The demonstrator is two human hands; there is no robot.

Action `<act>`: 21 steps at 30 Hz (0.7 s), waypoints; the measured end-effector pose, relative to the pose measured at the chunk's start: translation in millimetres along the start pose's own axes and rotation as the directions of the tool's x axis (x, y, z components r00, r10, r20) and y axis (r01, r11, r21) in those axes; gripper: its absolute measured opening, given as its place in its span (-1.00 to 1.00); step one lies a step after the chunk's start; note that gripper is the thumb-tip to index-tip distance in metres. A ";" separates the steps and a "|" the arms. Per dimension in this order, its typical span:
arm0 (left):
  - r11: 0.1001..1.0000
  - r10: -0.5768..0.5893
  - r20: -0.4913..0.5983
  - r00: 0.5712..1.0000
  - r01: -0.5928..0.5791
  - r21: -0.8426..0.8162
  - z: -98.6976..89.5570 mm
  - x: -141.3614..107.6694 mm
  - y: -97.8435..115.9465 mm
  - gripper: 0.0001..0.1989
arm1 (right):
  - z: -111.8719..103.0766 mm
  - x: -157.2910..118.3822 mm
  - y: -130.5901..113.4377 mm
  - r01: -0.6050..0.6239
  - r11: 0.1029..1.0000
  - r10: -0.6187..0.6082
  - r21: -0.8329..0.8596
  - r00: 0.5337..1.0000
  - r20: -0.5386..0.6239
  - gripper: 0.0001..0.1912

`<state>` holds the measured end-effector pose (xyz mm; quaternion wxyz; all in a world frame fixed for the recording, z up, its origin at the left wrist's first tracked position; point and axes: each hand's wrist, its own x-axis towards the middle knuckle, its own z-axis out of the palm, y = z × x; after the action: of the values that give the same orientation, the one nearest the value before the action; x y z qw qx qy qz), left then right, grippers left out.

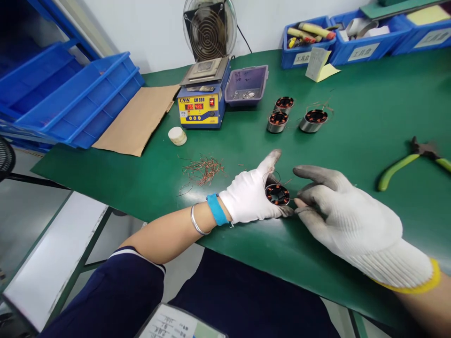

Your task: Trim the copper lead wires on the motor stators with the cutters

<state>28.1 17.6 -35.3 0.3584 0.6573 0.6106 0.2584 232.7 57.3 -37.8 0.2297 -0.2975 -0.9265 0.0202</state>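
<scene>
My gloved left hand (pixel 248 196) is wrapped around a motor stator (pixel 277 194), a metal ring with copper windings inside. Its thumb stretches up past the ring, and loose wire ends stick out at the top. At the stator's right side, my gloved right hand (pixel 347 218) pinches a thin copper wire (pixel 291 199) between thumb and a curled finger; its index finger points out above. Further back on the green table stand three similar stators: a front one (pixel 277 121), one behind it (pixel 283 104) and a right one (pixel 313 119) with wire ends standing up.
Cut copper wire pieces (pixel 206 170) lie left of my hands, near a white round block (pixel 177 136). Behind stand a yellow-blue soldering pot (pixel 200 110), a purple bin (pixel 246 84) and a fan (pixel 209 30). Green-handled cutters (pixel 400 171) lie at right; blue bins (pixel 369 47) line the back.
</scene>
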 end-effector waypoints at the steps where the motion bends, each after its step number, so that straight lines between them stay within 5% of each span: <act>1: 1.000 -0.005 0.003 1.000 0.005 0.020 -0.2 0.1 1.0 0.25 | -1.0 0.8 -1.5 0.048 0.999 -0.048 0.004 0.999 -0.018 -0.75; 5: 0.991 -0.032 0.011 0.999 0.030 0.133 -2.4 0.2 6.4 0.24 | -4.7 1.3 -8.6 0.273 0.957 -0.279 -0.098 0.959 -0.048 -0.69; 10: 0.973 -0.060 -0.043 0.997 0.068 0.219 -5.5 0.0 10.6 0.21 | -7.6 -2.1 -8.8 0.270 0.924 -0.289 -0.272 0.957 -0.032 -0.65; 13: 0.974 -0.072 -0.047 0.996 0.080 0.214 -6.3 0.7 10.1 0.21 | -4.1 -0.2 -5.3 0.180 0.942 -0.196 -0.283 0.980 -0.031 -0.68; 16: 0.987 -0.059 -0.059 0.996 0.067 0.144 -6.9 1.3 7.3 0.15 | 1.6 6.6 -0.8 -0.024 0.986 0.036 -0.163 0.996 0.077 -0.76; 21: 0.993 -0.039 -0.011 0.999 0.040 0.108 -11.8 1.8 3.2 -0.06 | 6.6 19.5 2.8 -0.239 0.971 0.217 0.010 0.900 0.379 -0.80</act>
<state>21.1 21.2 -25.8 0.3245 0.6624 0.6380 0.2209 217.3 71.2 -36.1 0.0529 -0.3880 -0.9110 0.1294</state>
